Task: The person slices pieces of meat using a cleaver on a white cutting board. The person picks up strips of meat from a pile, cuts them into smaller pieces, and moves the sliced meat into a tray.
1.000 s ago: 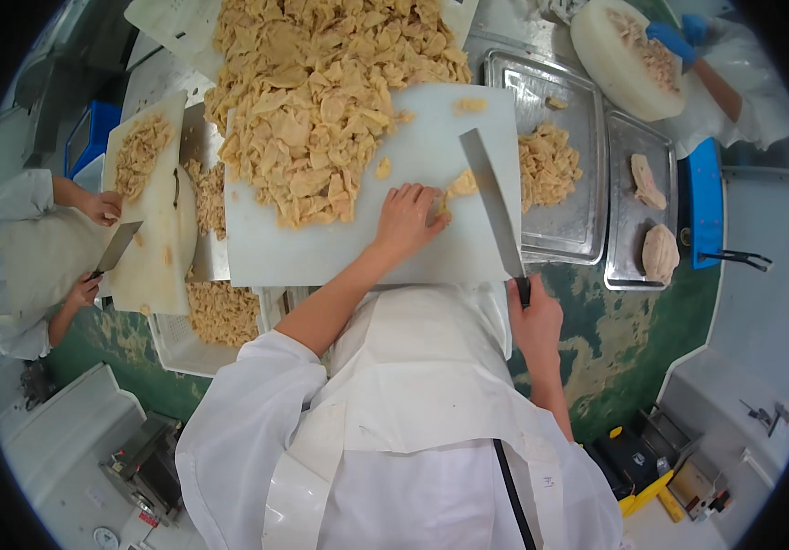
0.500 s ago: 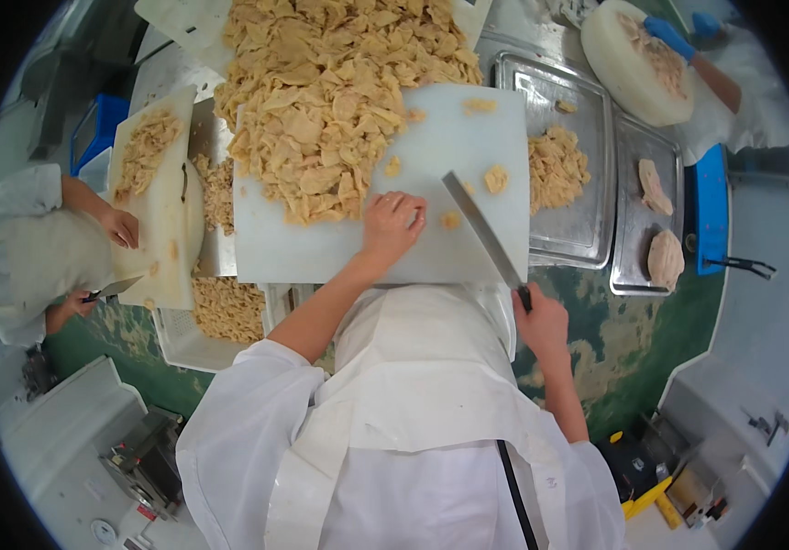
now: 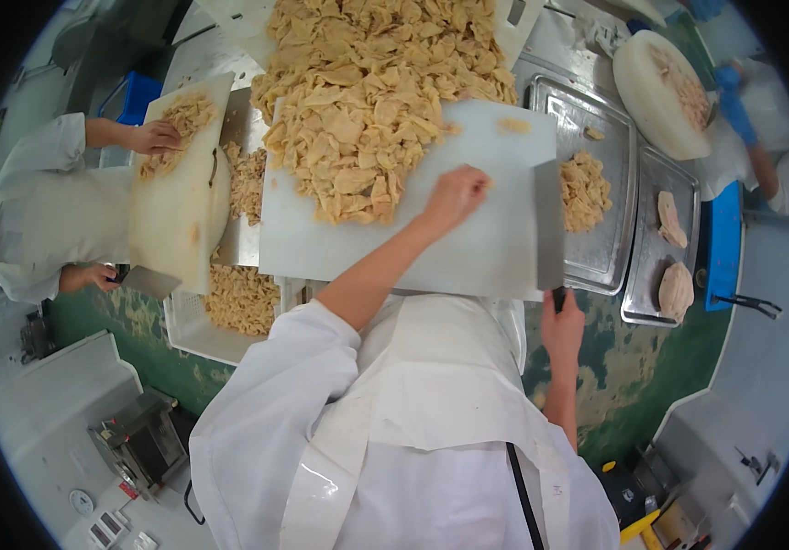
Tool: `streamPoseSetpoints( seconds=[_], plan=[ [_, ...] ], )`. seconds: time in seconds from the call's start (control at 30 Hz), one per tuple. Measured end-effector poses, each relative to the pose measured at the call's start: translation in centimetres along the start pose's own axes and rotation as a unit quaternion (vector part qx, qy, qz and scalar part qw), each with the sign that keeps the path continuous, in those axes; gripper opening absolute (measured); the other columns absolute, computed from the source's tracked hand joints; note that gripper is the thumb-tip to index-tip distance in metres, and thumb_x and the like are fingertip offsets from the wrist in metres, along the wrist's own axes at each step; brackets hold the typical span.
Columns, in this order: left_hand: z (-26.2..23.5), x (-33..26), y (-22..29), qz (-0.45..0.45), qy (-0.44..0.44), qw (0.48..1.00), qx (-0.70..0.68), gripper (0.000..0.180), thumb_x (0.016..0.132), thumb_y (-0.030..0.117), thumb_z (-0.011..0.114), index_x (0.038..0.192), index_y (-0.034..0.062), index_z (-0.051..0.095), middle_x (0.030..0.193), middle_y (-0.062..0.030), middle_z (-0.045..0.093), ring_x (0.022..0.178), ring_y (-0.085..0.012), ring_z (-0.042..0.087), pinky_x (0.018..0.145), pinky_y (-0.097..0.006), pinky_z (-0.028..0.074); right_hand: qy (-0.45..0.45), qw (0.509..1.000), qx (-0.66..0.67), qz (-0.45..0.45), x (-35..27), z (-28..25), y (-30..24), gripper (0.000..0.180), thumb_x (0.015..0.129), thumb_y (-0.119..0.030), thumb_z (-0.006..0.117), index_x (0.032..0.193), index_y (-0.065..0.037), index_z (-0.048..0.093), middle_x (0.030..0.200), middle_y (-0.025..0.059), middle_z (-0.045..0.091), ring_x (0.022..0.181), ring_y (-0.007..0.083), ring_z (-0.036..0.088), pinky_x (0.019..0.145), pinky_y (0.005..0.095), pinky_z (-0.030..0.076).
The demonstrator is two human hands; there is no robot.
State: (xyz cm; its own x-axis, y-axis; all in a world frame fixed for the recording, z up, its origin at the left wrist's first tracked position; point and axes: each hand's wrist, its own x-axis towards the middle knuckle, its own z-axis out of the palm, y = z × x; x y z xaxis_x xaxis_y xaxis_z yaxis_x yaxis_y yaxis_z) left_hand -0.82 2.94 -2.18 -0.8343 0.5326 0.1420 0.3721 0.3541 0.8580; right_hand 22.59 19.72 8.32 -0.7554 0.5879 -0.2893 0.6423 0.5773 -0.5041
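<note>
My left hand (image 3: 455, 196) rests on the white cutting board (image 3: 486, 252) with its fingers bent, holding nothing, just right of a big heap of pale yellow cut pieces (image 3: 367, 101). My right hand (image 3: 561, 323) grips the handle of a cleaver (image 3: 548, 225). Its blade lies along the board's right edge, beside a steel tray (image 3: 610, 266). One small piece (image 3: 513, 125) lies alone near the board's far edge.
The steel tray holds cut pieces (image 3: 585, 188); a second tray (image 3: 644, 307) holds whole pieces (image 3: 675, 290). At left a person's hand (image 3: 156, 137) presses pieces on another board (image 3: 174, 229). A blue-gloved person (image 3: 733, 101) works at a round board (image 3: 656, 96).
The cleaver has swung from a slant across the board to lie along its right edge. My left hand has slid right and up. The loose pieces near the blade are gone from the board.
</note>
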Motion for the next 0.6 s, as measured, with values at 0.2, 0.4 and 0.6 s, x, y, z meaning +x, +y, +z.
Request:
streamPoseSetpoints(
  seconds=[0.2, 0.4, 0.6],
  plan=[
    [-5.5, 4.7, 0.1, 0.12, 0.1, 0.922, 0.355, 0.016, 0.081, 0.012, 0.067, 0.097, 0.0081, 0.07, 0.11, -0.0076, 0.066, 0.113, -0.0255, 0.057, 0.103, -0.045, 0.04, 0.051, 0.998, -0.009, 0.03, 0.5, -0.7, 1.1, 0.03, 0.095, -0.03, 0.058, 0.099, 0.0, 0.059, 0.076, 0.0242, 0.065, 0.078, 0.0469, 0.062, 0.064, 0.0505, 0.047],
    [-12.3, 7.1, -0.5, 0.179, -0.037, 0.894, 0.408, 0.015, 0.083, 0.015, 0.068, 0.096, 0.0085, 0.069, 0.1, -0.0087, 0.068, 0.107, -0.029, 0.057, 0.1, -0.046, 0.04, -0.073, 0.995, 0.044, -0.049, 3.3, 2.1, -4.2, 0.03, 0.094, -0.029, 0.06, 0.094, 0.0, 0.057, 0.073, 0.0242, 0.063, 0.076, 0.0471, 0.062, 0.064, 0.0517, 0.046],
    [-4.7, 3.6, 1.4, 0.125, 0.016, 0.973, 0.195, 0.014, 0.086, 0.021, 0.068, 0.097, 0.0124, 0.069, 0.087, -0.0092, 0.067, 0.089, -0.029, 0.064, 0.084, -0.044, 0.049, -0.027, 0.995, 0.089, 0.042, 3.8, 1.9, 0.6, 0.032, 0.094, -0.029, 0.058, 0.1, 0.003, 0.056, 0.08, 0.0261, 0.065, 0.081, 0.0469, 0.063, 0.067, 0.051, 0.047]
  ],
)
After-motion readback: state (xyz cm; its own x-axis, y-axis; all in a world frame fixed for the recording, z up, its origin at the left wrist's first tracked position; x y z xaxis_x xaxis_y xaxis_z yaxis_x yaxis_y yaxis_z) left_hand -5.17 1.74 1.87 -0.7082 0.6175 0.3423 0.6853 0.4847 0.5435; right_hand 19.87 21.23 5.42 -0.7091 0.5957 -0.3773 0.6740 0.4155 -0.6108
